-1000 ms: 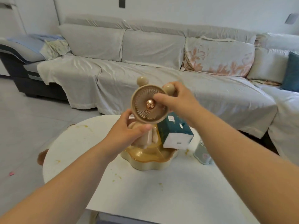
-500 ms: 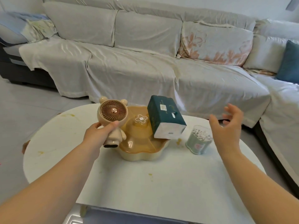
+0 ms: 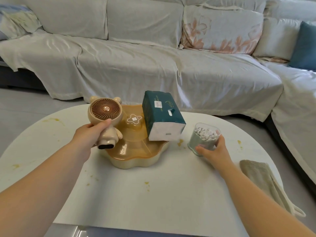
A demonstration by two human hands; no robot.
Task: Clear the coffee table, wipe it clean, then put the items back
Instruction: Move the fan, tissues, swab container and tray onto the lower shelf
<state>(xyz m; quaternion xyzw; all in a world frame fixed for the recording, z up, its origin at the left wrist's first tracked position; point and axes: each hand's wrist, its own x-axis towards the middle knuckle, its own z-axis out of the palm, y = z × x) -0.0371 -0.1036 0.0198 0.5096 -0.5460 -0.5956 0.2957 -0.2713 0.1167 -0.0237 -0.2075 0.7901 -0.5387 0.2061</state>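
Above stained white table (image 3: 153,194), left hand (image 3: 89,135) grips beige bear fan (image 3: 105,115); right hand (image 3: 213,151) clasps clear swab jar (image 3: 203,135).

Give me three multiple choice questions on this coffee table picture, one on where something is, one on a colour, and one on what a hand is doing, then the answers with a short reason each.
1. Where does the tissue pack lie?
A. On the sofa
B. Propped on the tan tray
C. On the floor

2. What colour is the tissue pack's wrapper?
A. Dark green
B. Red
C. Yellow

3. What is the right hand doing?
A. Wiping with the cloth
B. Resting flat on the table
C. Gripping the cotton swab jar

Answers:
1. B, its white end rests on the tray, beside the flower-shaped knob.
2. A, the wrap is dark green with a white end.
3. C, the fingers wrap the cotton swab jar on the table, while the cloth lies untouched and the left hand holds the bear fan.
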